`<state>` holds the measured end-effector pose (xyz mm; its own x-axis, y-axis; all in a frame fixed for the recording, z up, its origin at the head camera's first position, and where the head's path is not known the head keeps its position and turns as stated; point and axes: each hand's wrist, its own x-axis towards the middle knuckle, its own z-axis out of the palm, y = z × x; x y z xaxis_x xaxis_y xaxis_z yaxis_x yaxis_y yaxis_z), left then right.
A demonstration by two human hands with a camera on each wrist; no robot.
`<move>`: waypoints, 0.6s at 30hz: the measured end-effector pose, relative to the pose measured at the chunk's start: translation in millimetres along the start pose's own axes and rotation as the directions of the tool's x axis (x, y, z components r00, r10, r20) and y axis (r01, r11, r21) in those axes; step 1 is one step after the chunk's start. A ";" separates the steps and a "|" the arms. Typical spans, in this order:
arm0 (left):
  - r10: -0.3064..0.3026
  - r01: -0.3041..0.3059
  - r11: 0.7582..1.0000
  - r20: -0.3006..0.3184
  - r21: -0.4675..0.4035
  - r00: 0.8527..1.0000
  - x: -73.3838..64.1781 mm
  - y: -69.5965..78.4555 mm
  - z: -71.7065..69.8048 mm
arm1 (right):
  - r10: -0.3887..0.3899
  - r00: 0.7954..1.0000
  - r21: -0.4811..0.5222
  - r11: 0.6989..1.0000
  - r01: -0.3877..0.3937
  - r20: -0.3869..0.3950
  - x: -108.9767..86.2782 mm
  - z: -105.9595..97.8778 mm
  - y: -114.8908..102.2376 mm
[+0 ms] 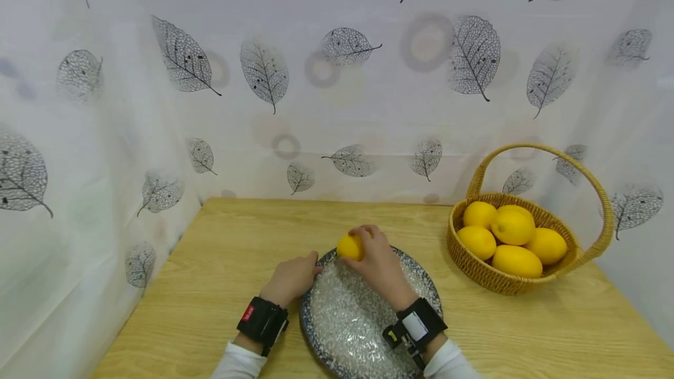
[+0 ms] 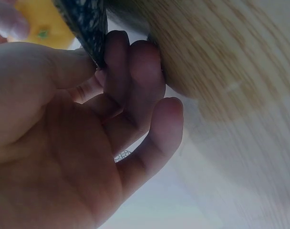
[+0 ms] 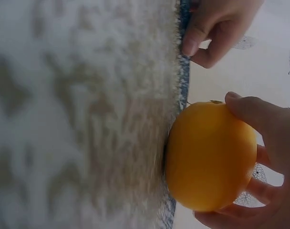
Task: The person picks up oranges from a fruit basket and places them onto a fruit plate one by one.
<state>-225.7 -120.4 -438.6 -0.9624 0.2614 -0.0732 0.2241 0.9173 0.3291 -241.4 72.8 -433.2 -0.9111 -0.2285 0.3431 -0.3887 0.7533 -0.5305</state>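
A round speckled plate (image 1: 347,323) with a dark blue-grey rim lies on the wooden table. My left hand (image 1: 291,279) pinches its left rim, thumb on top and fingertips below, as the left wrist view shows. Near the plate's far edge my right hand (image 1: 383,269) holds a yellow lemon (image 1: 348,247), fingers and thumb curled round it. In the right wrist view the lemon (image 3: 212,157) touches the plate's surface. Part of the lemon, with its green stem end, shows beyond the rim in the left wrist view.
A wicker basket (image 1: 466,257) with a tall arched handle stands at the right of the table (image 1: 237,233), holding several lemons (image 1: 512,225). Behind the table hangs a pale curtain (image 1: 342,116) printed with leaves.
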 end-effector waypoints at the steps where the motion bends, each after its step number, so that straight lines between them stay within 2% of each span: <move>1: -0.001 0.001 1.000 0.000 0.000 1.000 0.2 0.1 0.3 | 0.003 1.000 0.002 1.000 -0.003 0.004 -0.3 1.7 0.4; 10: -0.006 0.006 1.000 -0.002 0.011 1.000 1.2 -0.5 2.8 | 0.000 1.000 -0.045 0.999 0.001 0.009 -1.2 3.5 -0.2; 18: -0.006 0.006 1.000 0.002 0.014 1.000 1.1 -0.1 2.3 | 0.006 0.999 -0.041 0.999 -0.005 0.042 -1.1 -2.2 -2.1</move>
<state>-226.5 -119.5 -440.8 -0.9636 0.2561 -0.0772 0.2200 0.9229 0.3159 -239.2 72.8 -430.8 -0.9186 -0.2495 0.3065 -0.3785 0.7787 -0.5003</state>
